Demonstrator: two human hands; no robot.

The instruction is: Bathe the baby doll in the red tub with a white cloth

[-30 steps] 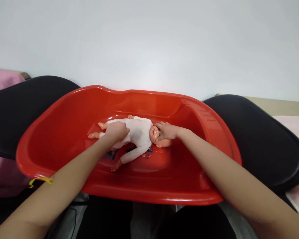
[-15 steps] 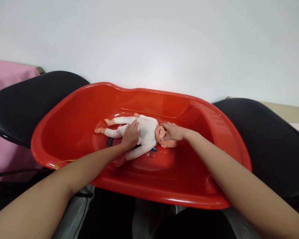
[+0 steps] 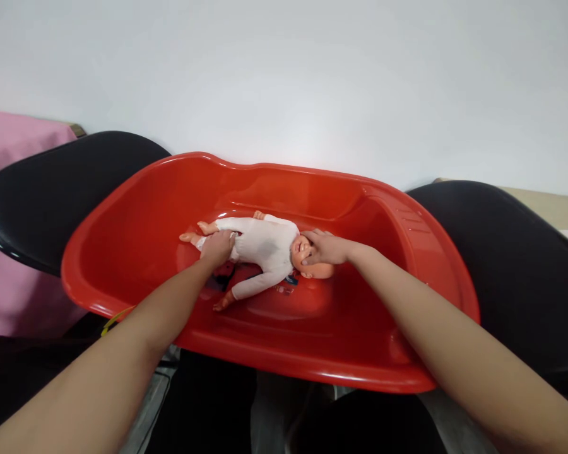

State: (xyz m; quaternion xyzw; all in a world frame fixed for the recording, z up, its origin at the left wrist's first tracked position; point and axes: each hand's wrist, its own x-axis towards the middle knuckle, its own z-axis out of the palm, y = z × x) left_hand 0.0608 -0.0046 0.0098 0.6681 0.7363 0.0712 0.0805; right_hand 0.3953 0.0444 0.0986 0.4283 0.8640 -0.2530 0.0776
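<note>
A baby doll (image 3: 260,247) in a white suit lies on its back in a red baby bathtub (image 3: 341,362), head to the right and feet to the left. A grey patch marks the doll's belly. Around the doll's near leg, by the thigh, my left hand (image 3: 219,247) is closed. My right hand (image 3: 329,248) cups the head from the right, fingers over the far side and thumb by the cheek, covering part of the face. Dark and pink printed shapes show on the tub floor beside the doll.
Black rounded seats (image 3: 66,195) flank the tub, the other (image 3: 515,271) at its right end. Pink cloth (image 3: 19,142) hangs at far left. Behind stands a white wall (image 3: 284,75). A yellow strip (image 3: 116,318) crosses the near left rim.
My left hand has moved left, from the doll's belly to its near leg, and the grey belly patch is now uncovered. My right hand stays on the head.
</note>
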